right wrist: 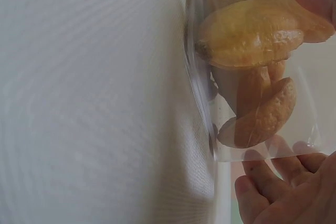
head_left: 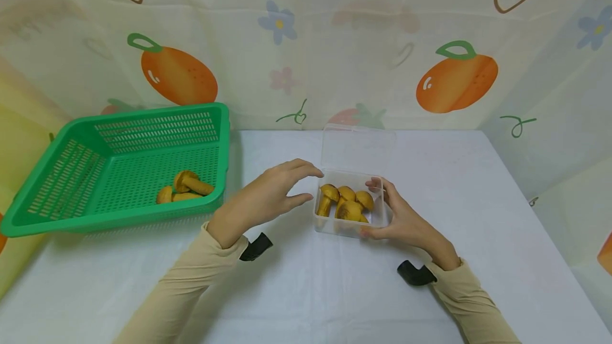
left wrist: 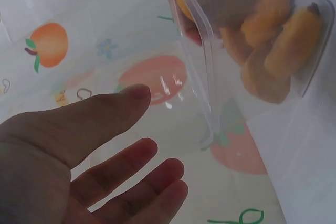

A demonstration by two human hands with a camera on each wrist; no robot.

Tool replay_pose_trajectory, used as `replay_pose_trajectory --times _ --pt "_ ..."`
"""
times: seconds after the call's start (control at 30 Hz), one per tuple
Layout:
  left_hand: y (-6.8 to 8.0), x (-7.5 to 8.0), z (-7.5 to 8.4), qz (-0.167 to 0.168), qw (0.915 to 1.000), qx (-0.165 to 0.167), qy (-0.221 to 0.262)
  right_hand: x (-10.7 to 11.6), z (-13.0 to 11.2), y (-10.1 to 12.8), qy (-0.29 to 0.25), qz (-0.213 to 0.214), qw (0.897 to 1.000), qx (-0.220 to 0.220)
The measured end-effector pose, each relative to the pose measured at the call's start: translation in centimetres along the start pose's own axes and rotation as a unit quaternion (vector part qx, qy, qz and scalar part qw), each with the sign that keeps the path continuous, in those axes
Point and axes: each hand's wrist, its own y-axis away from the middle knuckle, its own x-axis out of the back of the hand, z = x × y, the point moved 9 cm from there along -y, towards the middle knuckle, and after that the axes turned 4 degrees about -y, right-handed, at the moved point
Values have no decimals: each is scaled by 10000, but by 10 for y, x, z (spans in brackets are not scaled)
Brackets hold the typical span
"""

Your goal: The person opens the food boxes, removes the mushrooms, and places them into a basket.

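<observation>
A clear plastic box stands on the table with its hinged lid raised open at the back. Several yellow-brown mushrooms lie inside; their caps and stems show through the wall in the right wrist view. My right hand grips the box's right end, thumb along the front wall and fingers at the far side. Just left of the box, my left hand holds nothing, its thumb and fingers spread apart. Its index fingertip is right at the box's back left corner.
A green plastic basket with slotted walls stands at the left, with a few more mushrooms in its near right corner. White cloth covers the table. A fruit-patterned curtain hangs behind.
</observation>
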Motion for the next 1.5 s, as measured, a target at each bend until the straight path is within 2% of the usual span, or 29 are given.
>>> replay_pose_trajectory --times 0.33,0.63,1.0,1.23,1.5 --pt "-15 -21 14 -363 9990 -113 228 -1 1 0 -13 -12 10000 25" --pt "-25 -41 22 -758 9936 -265 790 -1 3 1 -38 -61 10000 23" --pt "-39 -59 26 -1098 9896 -480 794 -1 0 1 -24 -43 10000 57" --pt "-46 -70 26 -1340 9864 -311 903 0 -1 1 -27 -11 10000 72" --pt "-52 -81 28 -1593 9798 -328 1161 0 -1 0 4 -46 10000 88"
